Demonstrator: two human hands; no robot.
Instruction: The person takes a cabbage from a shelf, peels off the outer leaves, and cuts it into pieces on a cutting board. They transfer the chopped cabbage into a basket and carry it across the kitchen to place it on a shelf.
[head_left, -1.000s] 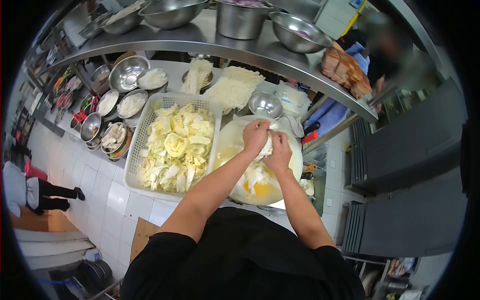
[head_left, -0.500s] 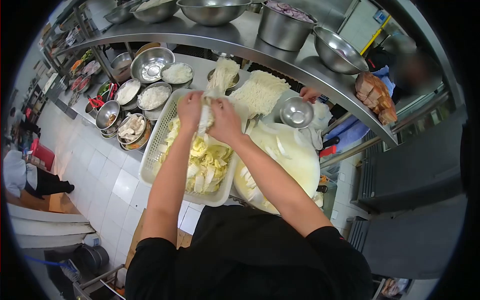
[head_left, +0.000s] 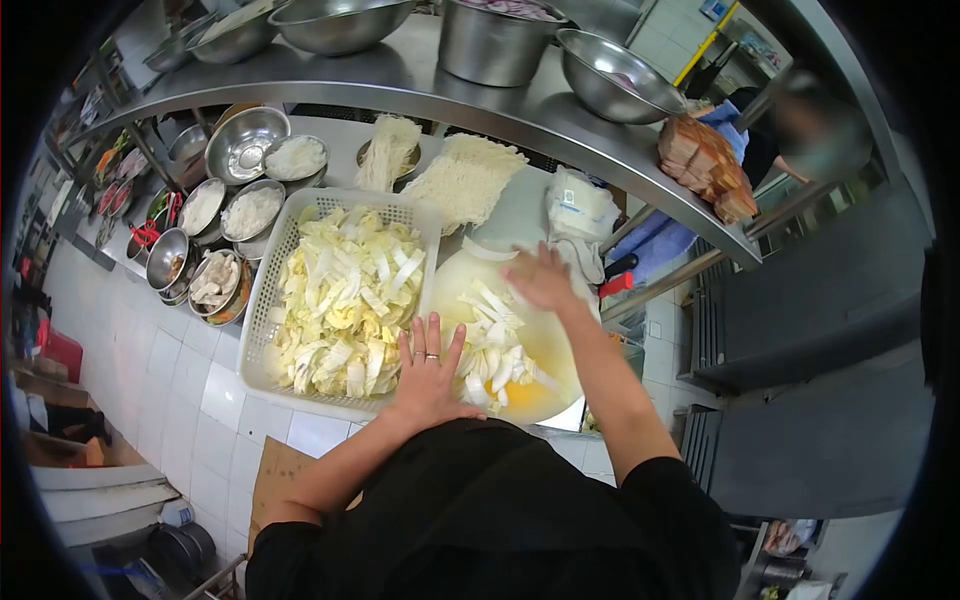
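My left hand (head_left: 431, 375) has its fingers spread, between the near right corner of a white perforated basket (head_left: 254, 330) and the cut cabbage on the board. It holds nothing. Chopped cabbage (head_left: 350, 290) fills the basket. Over the far right part of the round cutting board (head_left: 555, 345), my right hand (head_left: 540, 277) is open, a little blurred and with nothing in it. Pale cabbage strips (head_left: 497, 350) lie on the board between my two hands, and another piece (head_left: 488, 250) rests near its far edge.
Bowls of white shreds (head_left: 252, 210) and a bowl of pale pieces (head_left: 215, 280) stand left of the basket. Noodles (head_left: 466, 180) lie behind it. A red-handled knife (head_left: 617, 284) is right of the board. Overhead runs a steel shelf (head_left: 380, 78). A person (head_left: 815, 130) stands at the far right.
Both hands have left the cabbage they held over the basket's far side and moved to the board. The basket looks fuller. The metal bowl and the other person's hand are gone from the right.
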